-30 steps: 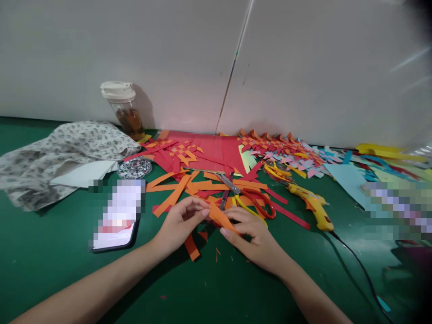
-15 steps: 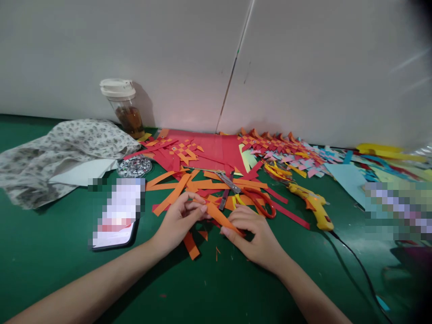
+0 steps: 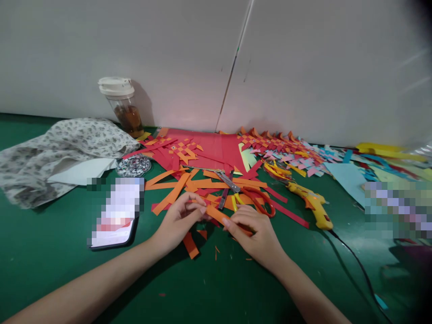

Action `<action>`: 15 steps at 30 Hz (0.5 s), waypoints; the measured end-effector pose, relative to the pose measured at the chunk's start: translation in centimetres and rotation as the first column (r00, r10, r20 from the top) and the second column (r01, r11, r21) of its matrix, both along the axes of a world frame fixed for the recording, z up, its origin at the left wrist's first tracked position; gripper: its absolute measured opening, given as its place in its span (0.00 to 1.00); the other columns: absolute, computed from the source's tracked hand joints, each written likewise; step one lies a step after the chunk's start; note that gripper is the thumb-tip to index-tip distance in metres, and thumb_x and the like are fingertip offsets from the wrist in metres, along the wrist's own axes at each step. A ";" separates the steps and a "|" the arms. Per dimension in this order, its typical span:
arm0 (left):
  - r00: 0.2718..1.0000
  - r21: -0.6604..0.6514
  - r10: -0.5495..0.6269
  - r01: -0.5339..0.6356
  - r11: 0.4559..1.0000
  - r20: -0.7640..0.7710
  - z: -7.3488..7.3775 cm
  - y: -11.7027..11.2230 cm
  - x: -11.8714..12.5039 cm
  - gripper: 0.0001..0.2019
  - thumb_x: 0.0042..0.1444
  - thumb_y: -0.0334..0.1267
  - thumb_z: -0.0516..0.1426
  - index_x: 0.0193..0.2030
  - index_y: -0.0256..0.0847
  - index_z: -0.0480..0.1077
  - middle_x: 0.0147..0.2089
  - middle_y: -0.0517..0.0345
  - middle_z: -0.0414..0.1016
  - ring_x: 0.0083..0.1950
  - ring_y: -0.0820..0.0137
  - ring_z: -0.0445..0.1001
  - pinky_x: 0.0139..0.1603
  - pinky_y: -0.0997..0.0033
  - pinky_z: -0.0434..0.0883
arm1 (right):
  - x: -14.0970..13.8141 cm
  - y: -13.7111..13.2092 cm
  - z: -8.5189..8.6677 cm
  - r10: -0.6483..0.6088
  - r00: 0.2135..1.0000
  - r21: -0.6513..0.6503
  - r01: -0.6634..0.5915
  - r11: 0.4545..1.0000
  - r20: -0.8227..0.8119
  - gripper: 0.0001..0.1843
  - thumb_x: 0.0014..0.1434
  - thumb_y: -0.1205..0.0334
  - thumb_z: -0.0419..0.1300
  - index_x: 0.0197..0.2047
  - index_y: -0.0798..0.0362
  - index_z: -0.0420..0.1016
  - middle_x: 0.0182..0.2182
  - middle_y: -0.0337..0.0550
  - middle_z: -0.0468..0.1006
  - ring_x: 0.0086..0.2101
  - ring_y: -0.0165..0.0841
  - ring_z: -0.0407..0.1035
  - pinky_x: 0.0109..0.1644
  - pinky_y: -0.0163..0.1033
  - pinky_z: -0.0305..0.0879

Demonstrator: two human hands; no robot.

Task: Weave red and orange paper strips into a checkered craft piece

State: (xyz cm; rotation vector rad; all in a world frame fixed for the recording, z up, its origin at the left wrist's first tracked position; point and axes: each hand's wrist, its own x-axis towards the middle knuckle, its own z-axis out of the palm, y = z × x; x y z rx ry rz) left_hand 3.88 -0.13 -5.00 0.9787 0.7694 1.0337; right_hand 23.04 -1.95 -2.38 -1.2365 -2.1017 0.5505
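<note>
An orange paper strip [image 3: 216, 214] spans the gap between my two hands. My left hand [image 3: 180, 220] pinches its left end between thumb and fingers. My right hand [image 3: 254, 231] grips the other end, thumb on top and fingers curled beneath, hiding that end. Just beyond my fingers lie scissors with red-orange handles [image 3: 258, 201], their blades pointing away to the left. A yellow-handled tool [image 3: 235, 201] is partly covered by my right hand. Loose orange strips [image 3: 173, 194] and red strips [image 3: 290, 213] are scattered around, with a short orange piece [image 3: 191, 246] below my left hand.
A yellow glue gun [image 3: 312, 204] with a black cord lies at right. On the left are a phone [image 3: 118, 213], a patterned cloth [image 3: 67, 144] and a lidded cup [image 3: 123, 108] of brown liquid. Woven paper fish [image 3: 184, 150] rest on red sheets [image 3: 212, 139] by the wall.
My right thumb has slid up and left along the orange strip, closer to my left hand. A thin orange scrap now shows on the table below my right hand. The left hand stays put.
</note>
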 end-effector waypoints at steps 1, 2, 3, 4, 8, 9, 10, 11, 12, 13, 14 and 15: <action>1.000 -0.001 0.001 -0.001 1.000 -0.002 0.0 0.0 0.0 0.05 0.54 0.34 0.57 0.35 0.40 0.62 0.28 0.63 0.73 0.32 0.74 0.74 0.37 0.74 0.67 | 0.0 0.0 0.0 0.001 1.000 0.007 -0.001 1.000 -0.004 0.15 0.58 0.62 0.54 0.21 0.53 0.71 0.17 0.38 0.70 0.23 0.29 0.62 0.33 0.38 0.58; 1.000 0.000 0.001 -0.001 1.000 -0.002 0.1 0.0 0.0 0.05 0.54 0.34 0.57 0.35 0.40 0.62 0.28 0.63 0.73 0.32 0.74 0.74 0.37 0.74 0.67 | 0.0 0.0 -0.1 0.000 1.000 0.010 0.000 1.000 -0.007 0.15 0.58 0.62 0.54 0.21 0.53 0.71 0.18 0.38 0.70 0.23 0.29 0.62 0.33 0.38 0.58; 1.000 0.001 0.003 -0.003 1.000 -0.002 0.1 0.0 0.1 0.06 0.54 0.34 0.57 0.35 0.40 0.62 0.28 0.63 0.73 0.32 0.75 0.74 0.37 0.74 0.67 | 0.0 0.1 -0.1 -0.003 1.000 0.013 0.003 1.000 -0.008 0.15 0.58 0.62 0.55 0.21 0.53 0.72 0.18 0.38 0.70 0.23 0.29 0.62 0.33 0.38 0.58; 1.000 0.000 0.009 -0.009 1.000 -0.005 0.1 0.0 0.1 0.07 0.53 0.34 0.58 0.35 0.40 0.62 0.28 0.63 0.74 0.32 0.75 0.74 0.37 0.74 0.67 | 0.0 0.1 -0.2 -0.009 1.000 0.014 0.009 1.000 -0.009 0.14 0.58 0.62 0.55 0.21 0.53 0.72 0.18 0.38 0.71 0.23 0.29 0.62 0.33 0.38 0.58; 0.998 -0.018 0.034 -0.035 0.999 -0.055 0.1 -0.2 0.4 0.13 0.46 0.31 0.63 0.35 0.40 0.61 0.29 0.64 0.74 0.31 0.76 0.73 0.35 0.76 0.66 | 0.0 0.1 -0.2 -0.022 1.000 0.009 0.022 1.000 -0.013 0.14 0.57 0.61 0.55 0.21 0.53 0.72 0.18 0.39 0.70 0.23 0.30 0.63 0.31 0.38 0.59; 0.997 -0.024 0.036 -0.037 0.999 -0.073 0.1 -0.2 0.4 0.14 0.45 0.31 0.63 0.34 0.40 0.61 0.28 0.65 0.74 0.30 0.77 0.73 0.34 0.77 0.66 | 0.0 0.1 -0.1 -0.020 1.000 0.011 0.020 1.000 -0.012 0.15 0.57 0.61 0.55 0.21 0.53 0.71 0.17 0.39 0.70 0.23 0.30 0.63 0.31 0.37 0.59; 0.996 -0.026 0.035 -0.038 0.999 -0.086 0.1 -0.2 0.5 0.14 0.45 0.31 0.63 0.34 0.40 0.61 0.27 0.65 0.74 0.29 0.77 0.72 0.32 0.77 0.65 | -0.1 0.0 -0.1 -0.018 1.000 0.014 0.019 1.000 -0.010 0.15 0.57 0.60 0.55 0.20 0.53 0.71 0.17 0.38 0.69 0.23 0.30 0.62 0.31 0.37 0.59; 0.995 -0.026 0.033 -0.036 0.999 -0.094 0.1 -0.2 0.5 0.13 0.46 0.31 0.63 0.33 0.40 0.61 0.26 0.66 0.73 0.28 0.78 0.72 0.31 0.78 0.64 | -0.1 0.0 -0.1 -0.021 1.000 0.017 0.021 1.000 -0.008 0.15 0.57 0.60 0.55 0.20 0.52 0.70 0.17 0.38 0.69 0.23 0.30 0.62 0.31 0.37 0.60; 0.995 -0.024 0.031 -0.033 0.999 -0.097 0.1 -0.2 0.4 0.13 0.46 0.32 0.63 0.33 0.40 0.61 0.26 0.66 0.73 0.28 0.78 0.72 0.31 0.78 0.64 | -0.1 0.0 -0.1 -0.033 0.999 0.017 0.033 0.999 -0.007 0.15 0.56 0.59 0.56 0.20 0.52 0.70 0.17 0.38 0.69 0.23 0.30 0.63 0.31 0.37 0.60; 0.995 -0.024 0.026 -0.028 0.999 -0.093 0.1 -0.2 0.4 0.12 0.47 0.32 0.62 0.33 0.40 0.61 0.25 0.66 0.74 0.28 0.78 0.72 0.31 0.78 0.64 | -0.1 0.0 -0.1 -0.056 0.998 0.011 0.056 0.998 -0.010 0.13 0.56 0.58 0.57 0.21 0.52 0.71 0.19 0.38 0.70 0.24 0.30 0.64 0.31 0.37 0.61; 0.996 -0.024 0.020 -0.022 0.999 -0.082 0.1 -0.2 0.4 0.12 0.47 0.32 0.62 0.33 0.40 0.61 0.26 0.65 0.74 0.29 0.78 0.72 0.32 0.78 0.64 | -0.1 0.0 -0.1 -0.089 0.996 -0.001 0.089 0.996 -0.016 0.10 0.55 0.58 0.58 0.25 0.52 0.72 0.21 0.39 0.72 0.25 0.30 0.66 0.32 0.37 0.62; 0.998 -0.025 0.010 -0.012 1.000 -0.068 0.1 -0.1 0.4 0.12 0.47 0.32 0.62 0.34 0.40 0.61 0.27 0.65 0.75 0.30 0.77 0.73 0.33 0.77 0.65 | -0.1 -0.1 -0.1 -0.127 0.992 -0.019 0.126 0.992 -0.021 0.08 0.54 0.57 0.59 0.29 0.51 0.73 0.22 0.39 0.73 0.26 0.31 0.67 0.33 0.37 0.64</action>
